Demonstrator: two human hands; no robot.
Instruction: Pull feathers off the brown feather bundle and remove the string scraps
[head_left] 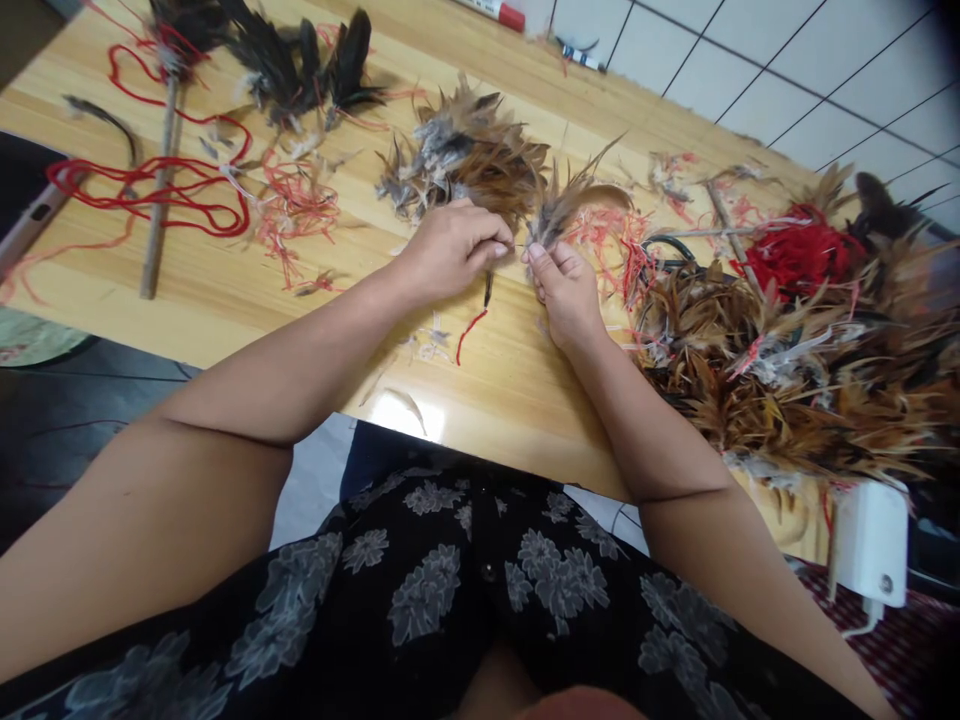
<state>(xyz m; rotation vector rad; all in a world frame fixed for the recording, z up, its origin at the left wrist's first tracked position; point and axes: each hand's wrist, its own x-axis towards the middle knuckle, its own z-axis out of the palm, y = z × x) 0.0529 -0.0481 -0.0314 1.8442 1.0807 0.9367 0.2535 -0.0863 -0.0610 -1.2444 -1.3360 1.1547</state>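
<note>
So, left to right across the bench (540, 390): well left of my fingers there's a stick (161, 210) with looped red cord (217, 225) lying across it, and black feathers (289, 70) bunched farther back. Closer in, still left of my fingers, sits a tangle of pale red threads (304, 205).

A brown feather pile (484, 145) is just beyond my left hand (454, 250). Those fingers look drawn close together, but I honestly can't tell how tightly, or if they've caught a fine strand. Just below them is a thin dark feather (487, 290) with a short red thread (471, 335) at its end.

My right hand (568, 290) has thumb and fingers pinched on the base of a small feather bunch (566, 200), its tips fanning away from me. Pinkish scraps (600, 228) lie just past it, then a big feather heap (720, 350) farther right, with a red bundle (799, 255) behind.

Progress? I'd guess midway: feathers are sorted into groups, the scraps suggest plenty's been handled, but this bunch isn't set down yet. Can't tell whether that big heap is finished or waiting.
</note>
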